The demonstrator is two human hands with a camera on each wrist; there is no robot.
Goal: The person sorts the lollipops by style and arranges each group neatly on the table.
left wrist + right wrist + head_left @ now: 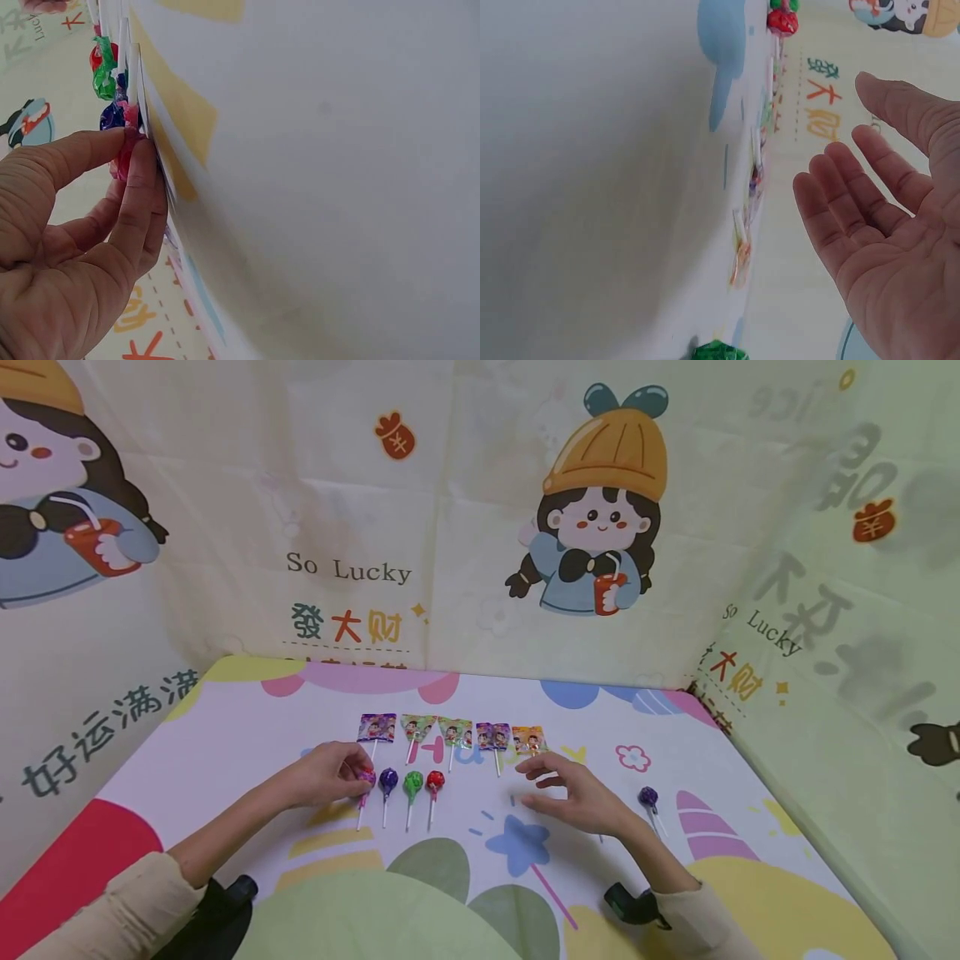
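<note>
My left hand (330, 774) pinches a pink-wrapped lollipop (122, 163) between thumb and fingers, at the left end of the front row on the table. Beside it lie a dark blue lollipop (387, 779), a green lollipop (413, 783) and a red lollipop (436, 782), sticks toward me. Over the table to the right, my right hand (573, 793) holds nothing, its fingers loosely bent and thumb apart. Nearest to it is an orange flat-packed lollipop (528, 739), its stick partly hidden. Another green wrapper (718, 352) shows at the bottom of the right wrist view.
Behind the front row runs a line of flat-packed lollipops, among them a purple one (377, 727) and a light green one (455, 732). A lone purple lollipop (648, 796) lies right of my right hand. Printed cloth walls (480, 527) stand around the patterned table (330, 893).
</note>
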